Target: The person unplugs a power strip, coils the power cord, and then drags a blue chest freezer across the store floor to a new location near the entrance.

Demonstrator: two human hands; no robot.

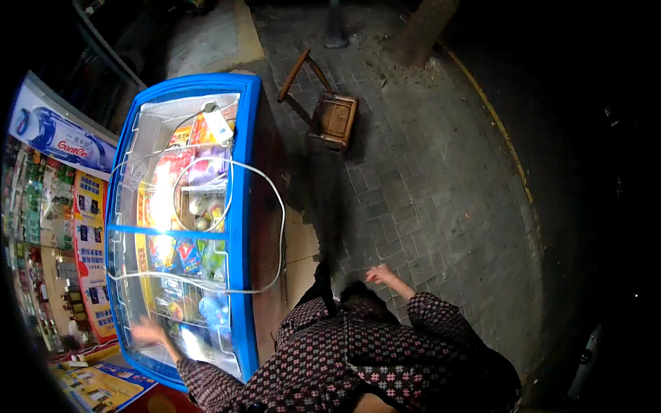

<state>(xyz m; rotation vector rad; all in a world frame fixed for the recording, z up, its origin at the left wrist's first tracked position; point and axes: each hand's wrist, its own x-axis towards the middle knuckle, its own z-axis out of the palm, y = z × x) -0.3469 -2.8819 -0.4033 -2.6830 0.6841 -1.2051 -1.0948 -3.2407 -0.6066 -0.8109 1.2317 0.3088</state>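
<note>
A chest freezer (242,310) with a blue frame and clear lids stands along my left side. Colourful packets (186,255) show through its lids. Motion smears my left hand (148,332), which is over the near left part of the lid; its fingers do not show clearly, nor does any touch on the glass. On top lies a looped white cable (283,227), part of it hanging past the right edge. A white block like a power strip (219,126) rests at the far end. Away from the freezer, my right hand (384,275) hangs over the pavement, fingers loosely apart, holding nothing visible.
Ahead on the grey paving (406,186) is a worn wooden chair (336,120). Beyond it are a dark post (335,31) and a tree trunk (425,31). Stocked shelves (31,206) line the shop at left. A yellow kerb line (497,124) curves along the right.
</note>
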